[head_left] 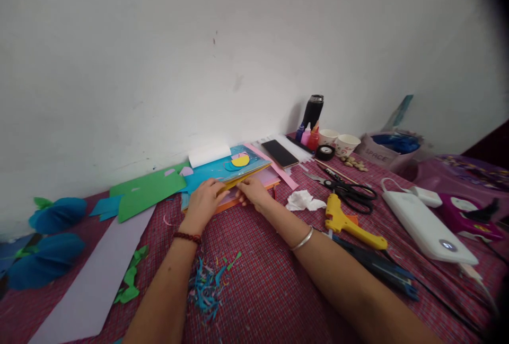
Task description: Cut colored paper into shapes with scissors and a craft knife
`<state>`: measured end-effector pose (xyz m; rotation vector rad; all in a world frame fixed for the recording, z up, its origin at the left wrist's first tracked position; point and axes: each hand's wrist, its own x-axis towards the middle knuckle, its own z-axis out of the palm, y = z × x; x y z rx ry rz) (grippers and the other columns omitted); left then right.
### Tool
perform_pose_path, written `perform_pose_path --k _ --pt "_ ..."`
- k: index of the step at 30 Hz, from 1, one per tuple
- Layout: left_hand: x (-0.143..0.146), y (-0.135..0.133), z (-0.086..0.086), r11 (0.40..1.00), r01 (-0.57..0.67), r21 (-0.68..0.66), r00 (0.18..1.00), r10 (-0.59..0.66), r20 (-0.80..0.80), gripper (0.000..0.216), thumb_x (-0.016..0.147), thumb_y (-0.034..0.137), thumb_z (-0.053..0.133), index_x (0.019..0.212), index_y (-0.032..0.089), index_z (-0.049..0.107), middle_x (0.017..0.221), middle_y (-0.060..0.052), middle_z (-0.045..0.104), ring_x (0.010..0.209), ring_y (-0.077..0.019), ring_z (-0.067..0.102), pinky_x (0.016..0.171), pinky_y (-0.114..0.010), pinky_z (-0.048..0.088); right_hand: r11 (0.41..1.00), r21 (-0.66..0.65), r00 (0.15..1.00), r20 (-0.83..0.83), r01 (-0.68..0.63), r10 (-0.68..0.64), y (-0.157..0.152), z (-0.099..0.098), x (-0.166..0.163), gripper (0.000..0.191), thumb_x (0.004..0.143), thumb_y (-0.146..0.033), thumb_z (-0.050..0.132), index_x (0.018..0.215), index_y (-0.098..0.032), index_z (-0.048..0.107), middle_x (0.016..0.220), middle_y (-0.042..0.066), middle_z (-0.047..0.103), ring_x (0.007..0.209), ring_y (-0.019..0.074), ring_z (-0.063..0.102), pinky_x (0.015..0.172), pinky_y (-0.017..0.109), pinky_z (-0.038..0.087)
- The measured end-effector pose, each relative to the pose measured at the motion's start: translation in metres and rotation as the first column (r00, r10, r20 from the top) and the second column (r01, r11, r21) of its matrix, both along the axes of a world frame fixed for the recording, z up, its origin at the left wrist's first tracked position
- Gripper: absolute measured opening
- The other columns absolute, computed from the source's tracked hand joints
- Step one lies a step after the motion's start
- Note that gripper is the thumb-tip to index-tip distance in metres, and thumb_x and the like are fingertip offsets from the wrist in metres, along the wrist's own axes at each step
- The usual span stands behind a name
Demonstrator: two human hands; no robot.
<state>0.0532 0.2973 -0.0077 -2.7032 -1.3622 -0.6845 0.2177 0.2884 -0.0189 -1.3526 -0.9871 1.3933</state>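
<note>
Paper stack (214, 173) lies on the red cloth (258, 264), touching both hands and reaching away beyond the fingers. The left hand (203, 202) is narrowly closed, pinching the near edge of a yellow sheet (248, 174) in the stack. Just beside it, the right hand (253, 193) presses on the same near edge; whether it grips, I cannot tell. A white tissue (304, 201) is near the right wrist.

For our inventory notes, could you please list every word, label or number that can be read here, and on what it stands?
"SPACE": on the grey bag.
Print on the cups: too small to read.
Display on the power bank: blurred.
Paper stack: no writing visible.
</note>
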Motion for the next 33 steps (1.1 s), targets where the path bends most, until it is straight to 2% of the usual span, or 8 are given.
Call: perform_pose_path --k 9,17,27,33 --pt "-0.009 0.008 0.0 0.996 0.065 -0.064 0.997 -0.063 0.046 0.018 0.087 0.028 0.059 0.1 0.019 0.067 0.103 -0.007 0.064 0.095 -0.0199 0.059 0.086 -0.032 0.047 1.0 0.024 0.999 0.04 -0.013 0.012 0.001 -0.004 -0.001 0.023 0.09 -0.01 0.048 0.068 -0.016 0.049 0.045 -0.006 0.056 0.031 0.0047 0.047 0.031 0.012 0.038" --pt "-0.007 0.006 0.004 0.995 0.063 -0.073 0.996 -0.058 0.066 0.018 0.089 0.024 0.054 0.098 0.019 0.068 0.105 -0.007 0.064 0.095 -0.0192 0.059 0.085 -0.033 0.048 0.999 0.035 0.998 0.067 -0.024 0.022 0.004 -0.009 -0.001 0.021 0.089 -0.011 0.05 0.07 -0.015 0.05 0.047 -0.005 0.057 0.031 0.0049 0.048 0.031 0.013 0.038" --pt "0.003 -0.001 0.0 0.999 -0.029 0.036 0.997 0.032 -0.073 0.019 0.091 0.026 0.049 0.092 0.021 0.067 0.1 -0.006 0.063 0.095 -0.0202 0.057 0.082 -0.031 0.045 0.997 0.06 0.997 0.071 -0.041 0.037 0.001 -0.007 -0.001 0.022 0.086 -0.008 0.051 0.066 -0.016 0.052 0.044 -0.005 0.057 0.032 0.0056 0.049 0.031 0.013 0.038" --pt "0.006 -0.001 -0.003 0.992 -0.105 0.071 0.988 0.112 -0.107 0.022 0.094 0.026 0.04 0.094 0.019 0.061 0.1 -0.008 0.062 0.095 -0.0213 0.056 0.078 -0.031 0.043 0.998 0.039 0.999 -0.002 -0.039 0.039 0.0 -0.005 0.003 0.02 0.085 -0.011 0.051 0.066 -0.016 0.052 0.042 -0.005 0.056 0.031 0.0051 0.046 0.03 0.013 0.036"
